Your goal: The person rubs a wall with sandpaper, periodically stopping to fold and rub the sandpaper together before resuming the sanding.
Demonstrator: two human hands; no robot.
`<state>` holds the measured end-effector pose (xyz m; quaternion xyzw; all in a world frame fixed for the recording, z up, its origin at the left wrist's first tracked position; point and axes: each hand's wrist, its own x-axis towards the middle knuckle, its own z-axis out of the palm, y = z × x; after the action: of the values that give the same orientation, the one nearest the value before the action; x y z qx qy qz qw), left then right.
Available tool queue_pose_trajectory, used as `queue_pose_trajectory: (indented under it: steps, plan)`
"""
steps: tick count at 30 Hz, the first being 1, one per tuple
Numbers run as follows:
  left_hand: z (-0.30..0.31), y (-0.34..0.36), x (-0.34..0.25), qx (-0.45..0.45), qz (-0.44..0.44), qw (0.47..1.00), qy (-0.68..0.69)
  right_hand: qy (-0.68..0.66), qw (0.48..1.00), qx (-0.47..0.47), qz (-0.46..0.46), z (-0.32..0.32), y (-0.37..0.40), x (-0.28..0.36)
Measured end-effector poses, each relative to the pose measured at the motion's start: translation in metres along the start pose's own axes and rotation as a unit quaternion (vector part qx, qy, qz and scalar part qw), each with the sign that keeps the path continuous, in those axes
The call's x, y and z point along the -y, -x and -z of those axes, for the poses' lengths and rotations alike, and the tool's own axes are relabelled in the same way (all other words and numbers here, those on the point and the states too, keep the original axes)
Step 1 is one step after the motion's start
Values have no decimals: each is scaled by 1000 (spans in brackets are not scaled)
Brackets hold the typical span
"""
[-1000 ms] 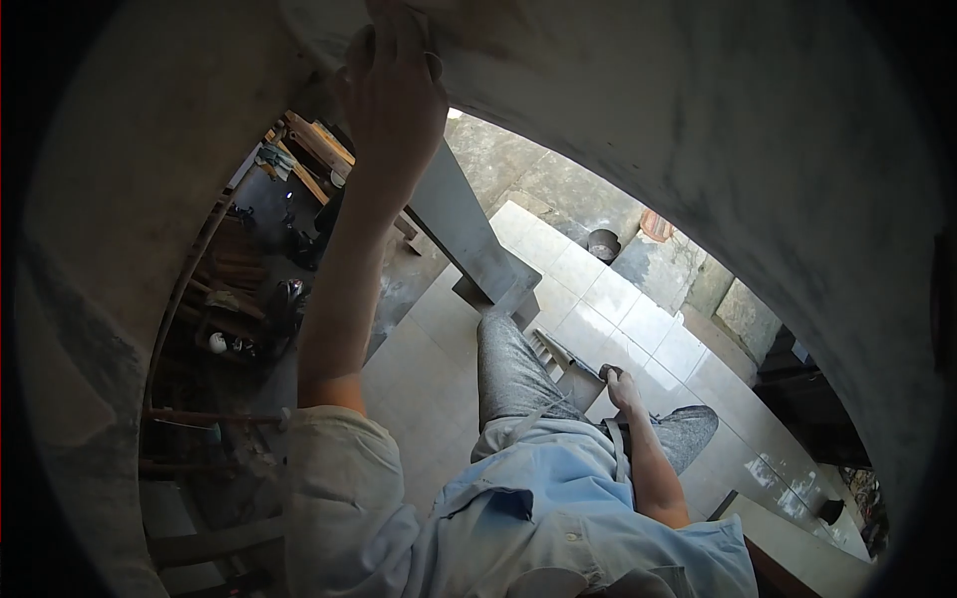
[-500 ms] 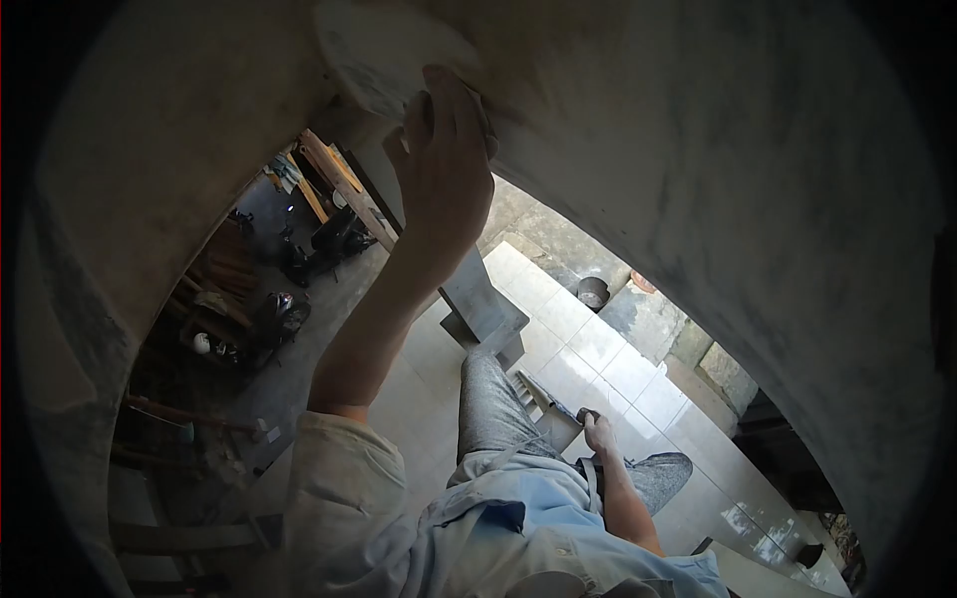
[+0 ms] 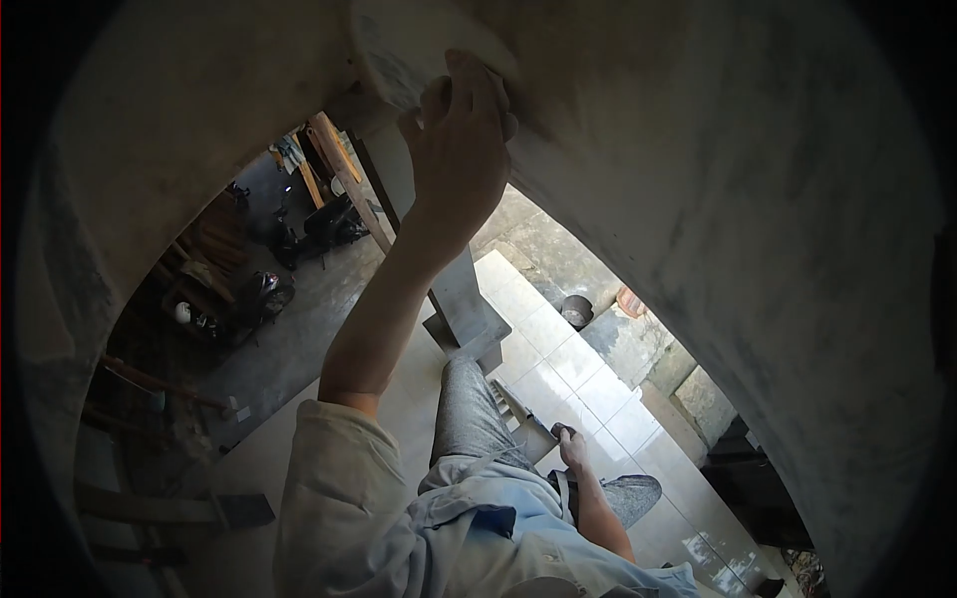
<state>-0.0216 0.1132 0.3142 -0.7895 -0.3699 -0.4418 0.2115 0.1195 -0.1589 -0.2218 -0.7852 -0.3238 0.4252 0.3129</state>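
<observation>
My left hand (image 3: 464, 140) is raised at the top of the view, its curled fingers against a smeared, pale plaster-like surface (image 3: 688, 130). Part of a small pale thing shows at its edge, too hidden to name. Beside the fingers lies a lighter patch (image 3: 429, 35) with grey streaks. Low by my lap, my right hand (image 3: 575, 448) is closed round the dark handle (image 3: 563, 431) of a flat grey tool, partly hidden by my leg and shirt.
Pale floor tiles (image 3: 578, 354) lie far below, with a dark bucket (image 3: 576, 311) near their edge. A grey beam-like ledge (image 3: 469, 309) is by my knee. Motorbikes (image 3: 334, 229) and timber stand at the left. The curved surface surrounds the opening.
The view has shifted, so the floor and my body sit further left. My left hand appears slightly higher and further right, still against the surface. My right hand keeps its hold.
</observation>
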Motion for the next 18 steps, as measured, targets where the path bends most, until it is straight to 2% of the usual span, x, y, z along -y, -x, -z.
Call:
queue_pose_trajectory:
  steps: [1,3,6,8,9,10,12,13,15,16,17,18]
  plan:
    - [0,3,-9,-12,-6,999,-31,2,1000,5,-20,-1,-2,-4]
    - [4,17,-37,-13,-16,992,-122,-32,999,-8,26,-3,-4,-8]
    - [0,27,-30,-31,-38,997,-65,-27,999,-21,28,-5,-10,-13]
    - [-13,2,-7,-47,-18,997,-63,-25,999,-14,42,-3,-6,-13]
    - [-16,-3,-2,-52,-8,997,-64,23,1000,-4,-8,7,7,11]
    - [-11,2,-8,-42,-16,996,-78,-15,1000,-22,6,4,7,10]
    - [1,16,-31,-35,-37,993,-107,20,1000,-1,-18,8,9,16]
    - [3,30,-39,-1,-52,987,-154,2,1000,-8,4,7,3,10]
    - [3,20,-25,-28,-56,990,-123,-37,998,-18,43,-3,-3,-6]
    - [0,16,-15,-36,-54,992,-105,-28,999,-9,26,0,1,2]
    - [-14,3,-2,-45,-13,998,-30,-17,1000,0,8,5,2,10]
    - [-14,8,-5,-44,-6,998,-43,-6,1000,9,-11,9,9,15]
